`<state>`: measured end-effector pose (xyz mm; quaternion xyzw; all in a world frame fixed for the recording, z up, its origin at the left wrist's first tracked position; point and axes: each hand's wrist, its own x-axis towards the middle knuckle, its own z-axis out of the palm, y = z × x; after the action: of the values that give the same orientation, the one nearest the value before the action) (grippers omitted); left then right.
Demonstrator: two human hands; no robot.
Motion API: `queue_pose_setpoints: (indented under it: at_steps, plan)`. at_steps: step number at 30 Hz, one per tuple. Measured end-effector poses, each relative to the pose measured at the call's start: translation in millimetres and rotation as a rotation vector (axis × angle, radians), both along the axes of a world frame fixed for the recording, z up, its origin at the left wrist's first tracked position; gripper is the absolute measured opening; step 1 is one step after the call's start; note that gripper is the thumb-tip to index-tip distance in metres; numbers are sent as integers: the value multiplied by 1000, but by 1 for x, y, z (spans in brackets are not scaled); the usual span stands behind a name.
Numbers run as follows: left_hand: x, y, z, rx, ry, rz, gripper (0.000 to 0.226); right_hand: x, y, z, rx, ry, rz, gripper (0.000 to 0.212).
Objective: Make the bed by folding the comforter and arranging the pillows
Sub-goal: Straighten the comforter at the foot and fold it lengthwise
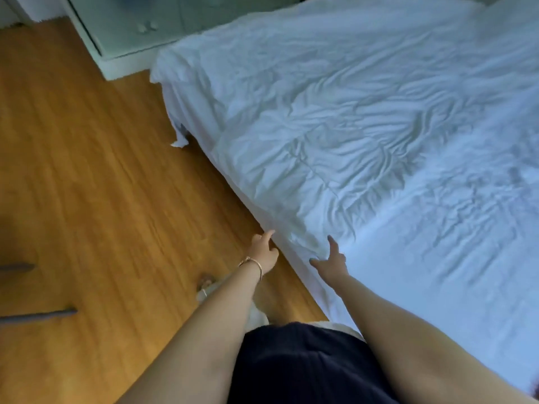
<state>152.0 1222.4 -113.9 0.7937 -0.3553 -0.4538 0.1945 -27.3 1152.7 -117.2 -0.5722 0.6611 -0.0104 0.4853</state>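
1. On the far left lay the wooden floor (87, 170), with a pale cabinet (131, 27) standing at its far end, just beside the far corner of the bed. We stood at the near side edge of the bed, likely so that both arms could reach along that edge.
2. Our left hand (264, 252) hung over the floor, just beside the side of the bed. Its fingers were loosely parted, the forefinger pointing toward the edge, and they held nothing. A thin bracelet (253, 263) sat on that wrist.
3. Our right hand (331, 262) was stretched over the near edge of the bed, fingers spread and empty. Whether the fingertips touched the cloth we could not tell, since the picture was blurred.
4. The white comforter (335, 135) lay spread and wrinkled across the bed, to the right of and beyond both hands. Its near left corner ended in a bunch of folds just beyond the right fingertips. We judged the hands were placed to take that corner and begin a fold.
5. No pillows showed anywhere in view.
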Motion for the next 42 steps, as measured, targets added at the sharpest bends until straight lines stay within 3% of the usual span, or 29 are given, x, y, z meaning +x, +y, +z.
queue_pose_setpoints:
  at_steps: [3,7,14,20,24,28,32,36,40,42]
  plan:
    - [43,-68,-6,-66,-100,-187,57,19,-18,-14,34,149,-217,98]
    - [85,-133,-13,-70,-283,-453,56,43,-19,-31,8,131,-403,109]
    - [84,-169,-48,-126,-301,-1165,61,57,-4,-69,-95,143,-830,90]
    - [60,-165,-74,-235,-266,-1089,63,76,-2,-84,-366,198,-1096,23]
    - [60,-168,-79,-276,-206,-1035,58,90,3,-77,-490,129,-1236,19]
    - [69,-159,-81,-355,-258,-1076,59,96,55,-70,-394,169,-1355,27]
    - [90,-152,-85,-304,-304,-1190,73,114,69,-67,-395,103,-1336,30]
    - [115,-157,-87,-161,-424,-1450,81,82,68,-70,-128,126,-1185,30]
    - [138,-165,-77,-96,-433,-1384,74,65,67,-61,242,390,-927,41]
    - [154,-173,-70,-87,-465,-1295,70,89,36,-50,152,359,-884,45]
